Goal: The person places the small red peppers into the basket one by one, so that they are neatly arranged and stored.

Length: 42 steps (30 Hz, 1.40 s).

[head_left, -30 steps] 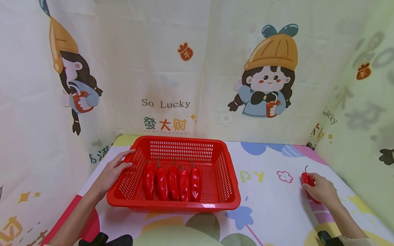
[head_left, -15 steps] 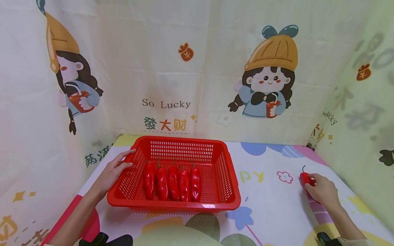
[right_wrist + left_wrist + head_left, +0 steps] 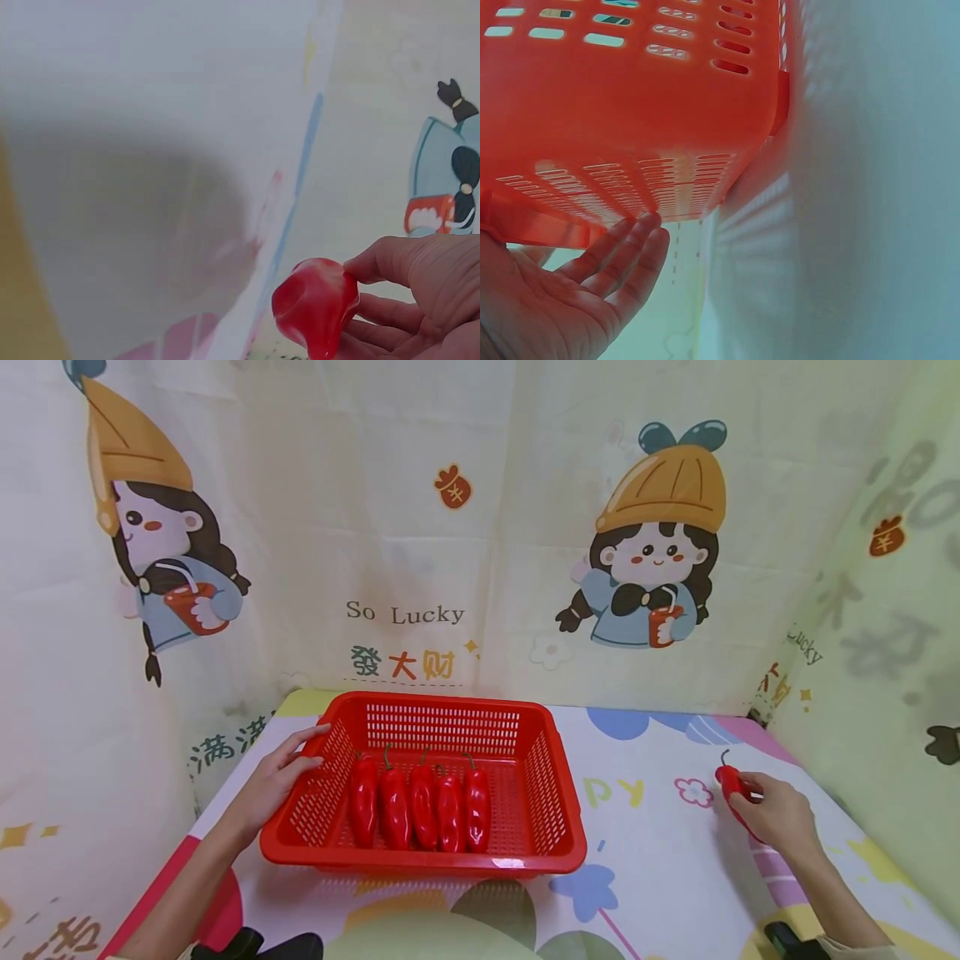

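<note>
A red plastic basket (image 3: pixel 442 860) stands at the left of the table in the head view. Inside it several glossy red chili peppers (image 3: pixel 423 802) lie side by side, green stems toward the far wall. My left hand (image 3: pixel 268 785) rests at the basket's left rim. In the left wrist view, its fingers (image 3: pixel 637 262) are nearly straight and touch the outer wall beneath the rim. Far to the right, my right hand (image 3: pixel 776 814) pinches another red chili pepper (image 3: pixel 731 783) between thumb and fingers. The pepper's stem points away from me; the right wrist view shows the tapered pepper (image 3: pixel 316 304) close up.
A white table with colourful prints (image 3: pixel 660 852) stretches between the basket and my right hand. Patterned cloth (image 3: pixel 517 527) hangs at the back and on both sides.
My right hand has moved a little to the left with the pepper, after staying nearly still before. The left hand and basket have not moved. The cloth on the left has shifted.
</note>
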Each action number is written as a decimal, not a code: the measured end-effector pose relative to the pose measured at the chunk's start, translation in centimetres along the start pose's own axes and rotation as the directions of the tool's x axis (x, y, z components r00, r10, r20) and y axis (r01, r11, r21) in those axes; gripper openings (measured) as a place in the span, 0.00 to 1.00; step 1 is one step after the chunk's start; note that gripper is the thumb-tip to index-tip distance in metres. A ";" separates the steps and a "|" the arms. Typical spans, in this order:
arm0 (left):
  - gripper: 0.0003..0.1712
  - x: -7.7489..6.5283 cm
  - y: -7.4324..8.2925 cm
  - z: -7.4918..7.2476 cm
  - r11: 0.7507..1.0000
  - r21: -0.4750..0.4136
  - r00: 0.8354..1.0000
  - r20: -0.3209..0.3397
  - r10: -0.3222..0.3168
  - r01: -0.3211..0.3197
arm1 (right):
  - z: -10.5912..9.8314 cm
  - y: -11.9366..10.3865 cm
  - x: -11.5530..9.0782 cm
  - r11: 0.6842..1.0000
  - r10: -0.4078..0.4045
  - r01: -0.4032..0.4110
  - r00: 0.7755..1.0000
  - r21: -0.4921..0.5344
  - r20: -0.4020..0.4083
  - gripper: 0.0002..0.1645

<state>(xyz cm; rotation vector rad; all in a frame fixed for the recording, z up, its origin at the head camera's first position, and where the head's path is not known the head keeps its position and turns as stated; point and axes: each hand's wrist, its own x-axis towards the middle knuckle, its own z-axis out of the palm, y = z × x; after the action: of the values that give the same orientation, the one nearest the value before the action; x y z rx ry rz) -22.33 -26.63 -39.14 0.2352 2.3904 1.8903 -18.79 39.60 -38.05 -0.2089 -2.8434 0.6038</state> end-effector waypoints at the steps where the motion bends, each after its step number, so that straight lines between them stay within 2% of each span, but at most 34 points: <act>1: 0.36 0.0 0.0 0.0 1.000 -0.001 1.000 0.000 0.000 0.000 | 0.0 -0.3 0.0 1.000 -0.005 0.005 1.000 0.006 -0.004 0.31; 7: 0.36 0.0 -0.1 0.0 1.000 0.004 1.000 0.000 -0.013 0.013 | -0.1 -1.9 0.0 0.999 -0.026 0.027 0.999 0.044 -0.023 0.31; 18: 0.36 -0.1 0.1 0.1 1.000 0.018 1.000 -0.003 0.005 -0.005 | -0.1 -4.8 -0.8 0.991 -0.071 0.072 0.997 0.112 -0.017 0.32; 23: 0.36 -0.1 0.1 0.1 1.000 0.017 1.000 -0.005 0.000 0.000 | -0.2 -6.2 -1.0 0.986 -0.070 0.068 0.998 0.149 0.003 0.33; 42: 0.36 0.1 -0.1 0.0 1.000 0.016 1.000 -0.006 -0.001 0.001 | -0.3 -10.5 -1.8 0.964 -0.146 0.144 0.989 0.222 -0.007 0.32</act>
<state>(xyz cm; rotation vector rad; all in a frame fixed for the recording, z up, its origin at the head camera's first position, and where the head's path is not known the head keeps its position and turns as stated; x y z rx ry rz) -22.42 -26.62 -39.25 0.2291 2.4097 1.8751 -17.95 29.90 -33.73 0.0408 -2.7401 0.8831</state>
